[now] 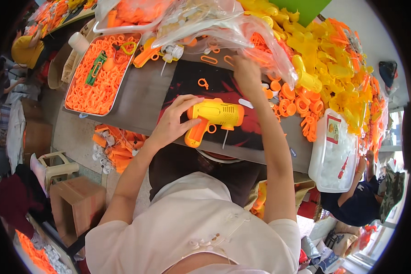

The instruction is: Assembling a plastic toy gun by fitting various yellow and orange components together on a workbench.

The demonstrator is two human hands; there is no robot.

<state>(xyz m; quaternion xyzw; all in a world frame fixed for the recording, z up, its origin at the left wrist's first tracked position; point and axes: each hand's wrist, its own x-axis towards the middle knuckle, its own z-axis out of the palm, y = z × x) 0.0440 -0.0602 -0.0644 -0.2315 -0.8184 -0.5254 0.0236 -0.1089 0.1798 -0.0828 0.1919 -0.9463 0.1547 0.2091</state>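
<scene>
My left hand (172,122) is closed round the back end of a yellow and orange toy gun (219,113), which lies over a dark, red-patterned cloth (187,75) with its barrel pointing right. A thin pale wire or stick hangs below the barrel. Farther off, my right hand (247,73) reaches to the edge of a clear plastic bag (271,55) with orange parts inside. Its fingers are blurred and partly hidden, so any hold is unclear. On the cloth lie a small orange ring piece (203,83) and a white oval piece (245,103).
A metal tray (87,112) of orange rings, with scissors on top, stands at the left. Yellow shells (322,50) are heaped at the far right, behind orange caps (287,100). A white plastic tub (314,166) sits at the right edge. Other people work nearby.
</scene>
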